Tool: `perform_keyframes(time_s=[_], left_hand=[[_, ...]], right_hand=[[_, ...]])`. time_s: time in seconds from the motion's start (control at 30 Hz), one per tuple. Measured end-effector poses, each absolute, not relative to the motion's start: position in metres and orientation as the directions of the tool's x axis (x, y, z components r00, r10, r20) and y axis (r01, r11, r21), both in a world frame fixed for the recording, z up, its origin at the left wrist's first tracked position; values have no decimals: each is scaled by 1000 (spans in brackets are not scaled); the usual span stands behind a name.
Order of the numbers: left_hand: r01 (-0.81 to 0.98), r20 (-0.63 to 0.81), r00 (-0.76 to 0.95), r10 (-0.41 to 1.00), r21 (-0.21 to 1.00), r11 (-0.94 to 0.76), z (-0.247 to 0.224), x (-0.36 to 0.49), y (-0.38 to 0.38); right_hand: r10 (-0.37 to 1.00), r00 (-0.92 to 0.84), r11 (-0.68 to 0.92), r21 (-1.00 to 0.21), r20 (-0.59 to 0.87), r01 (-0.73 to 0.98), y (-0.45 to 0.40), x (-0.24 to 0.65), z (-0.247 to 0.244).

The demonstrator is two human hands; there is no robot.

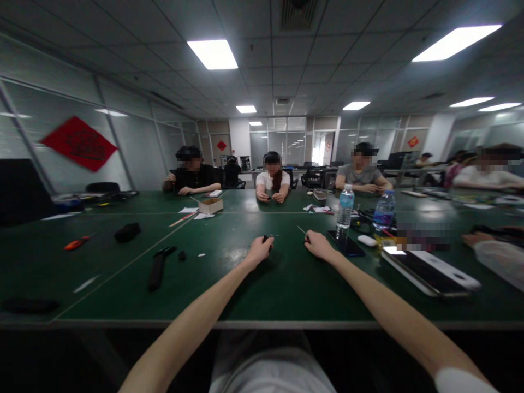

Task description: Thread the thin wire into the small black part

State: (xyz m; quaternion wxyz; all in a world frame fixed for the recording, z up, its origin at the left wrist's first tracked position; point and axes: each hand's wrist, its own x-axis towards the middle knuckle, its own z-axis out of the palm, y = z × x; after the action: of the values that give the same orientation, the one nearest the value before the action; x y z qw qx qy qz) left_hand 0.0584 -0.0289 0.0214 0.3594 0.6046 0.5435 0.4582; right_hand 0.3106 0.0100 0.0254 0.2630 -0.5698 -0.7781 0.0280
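Both bare forearms, the left forearm [184, 322] and right forearm [393, 312], were extended forward and converged toward centre. The left hand [258, 252] and right hand [319, 245] were held apart, wrists slightly flexed, backs upward, with the fingers [265, 242] curled inward and tips directed toward each other. A white sleeve [460, 381] covered the right upper arm.

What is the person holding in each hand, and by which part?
The right hand pinches a thin pointed rod near its dark end; the left hand holds a small dark item, too small to tell where.
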Motion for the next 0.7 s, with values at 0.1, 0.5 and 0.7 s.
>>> perform_keyframes(time_s=[0.1, 0.5, 0.7], left_hand=[[403, 199, 36, 979, 894, -196, 24, 59, -34], [520, 338, 249, 908, 744, -420, 33, 64, -50], [544, 317, 317, 894, 711, -445, 34, 66, -54]], right_hand=[[876, -228, 395, -364, 424, 843, 3, 301, 27], [726, -322, 681, -569, 607, 461, -48, 236, 26], [723, -311, 684, -572, 617, 452, -48, 241, 27]])
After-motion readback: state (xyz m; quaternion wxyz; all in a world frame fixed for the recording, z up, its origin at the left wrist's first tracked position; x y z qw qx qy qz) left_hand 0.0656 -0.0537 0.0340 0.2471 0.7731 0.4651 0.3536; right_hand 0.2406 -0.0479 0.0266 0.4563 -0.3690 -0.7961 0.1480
